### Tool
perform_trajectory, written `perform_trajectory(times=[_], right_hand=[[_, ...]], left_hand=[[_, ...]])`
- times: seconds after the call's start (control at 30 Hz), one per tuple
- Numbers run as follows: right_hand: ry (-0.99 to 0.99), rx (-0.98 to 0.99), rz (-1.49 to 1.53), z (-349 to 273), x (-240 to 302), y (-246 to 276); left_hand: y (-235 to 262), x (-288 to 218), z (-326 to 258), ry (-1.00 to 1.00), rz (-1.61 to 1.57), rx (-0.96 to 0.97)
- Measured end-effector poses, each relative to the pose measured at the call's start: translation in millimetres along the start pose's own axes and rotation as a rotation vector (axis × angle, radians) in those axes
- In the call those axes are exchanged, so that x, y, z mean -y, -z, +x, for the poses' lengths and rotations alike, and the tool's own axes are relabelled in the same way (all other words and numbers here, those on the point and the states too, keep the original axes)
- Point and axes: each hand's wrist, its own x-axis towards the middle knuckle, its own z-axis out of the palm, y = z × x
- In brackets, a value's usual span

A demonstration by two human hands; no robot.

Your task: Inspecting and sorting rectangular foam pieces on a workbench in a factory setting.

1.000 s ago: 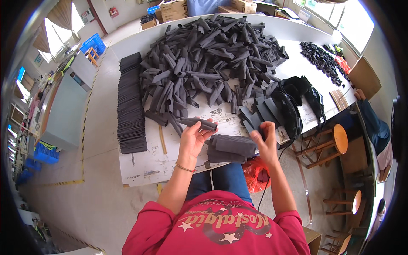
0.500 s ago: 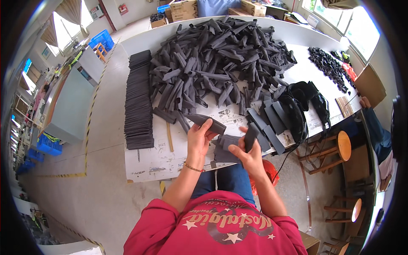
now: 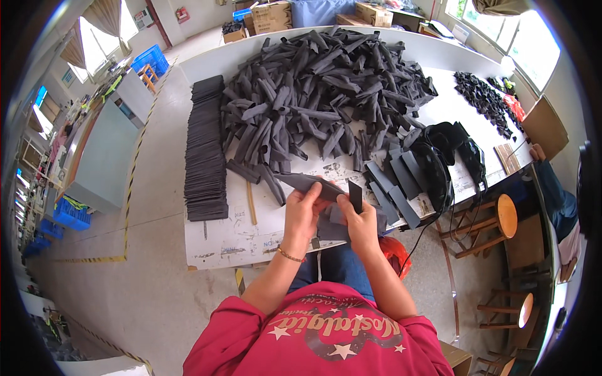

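My left hand (image 3: pixel 302 212) is closed around a dark grey fabric sleeve (image 3: pixel 300 182), which points up to the left over the table's near edge. My right hand (image 3: pixel 362 227) pinches a thin black rectangular strip (image 3: pixel 355 194) that stands up from its fingers. The right fingertips meet the near end of the sleeve; whether the strip touches it I cannot tell. Under my hands lies a small stack of flat dark grey pieces (image 3: pixel 331 232), partly covered. More loose black strips (image 3: pixel 400 203) lie to the right, overlapping one another.
A large heap of dark grey sleeves (image 3: pixel 332 81) fills the table's far middle. A long neat stack (image 3: pixel 205 150) runs along the left. On the right are a black bag-like item (image 3: pixel 439 150) with a cord, small black pieces (image 3: pixel 486 103) and wooden stools (image 3: pixel 506 215).
My hands have come together. The right hand moved left with the black strip, now upright, toward the sleeve; the left hand shifted slightly right with the sleeve.
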Motion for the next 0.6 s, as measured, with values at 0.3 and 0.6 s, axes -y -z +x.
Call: perform_trajectory(times=[0.3,0.6], right_hand=[[0.484,0.196,-0.938,2.3,27.5,36.4],[0.83,0.092,-1.111,6.1,22.6,37.3]], left_hand=[[24.6,-29.2,9.9,0.123,-0.004,0.03],[7.3,-30.5,-3.8,0.097,0.209,0.238]])
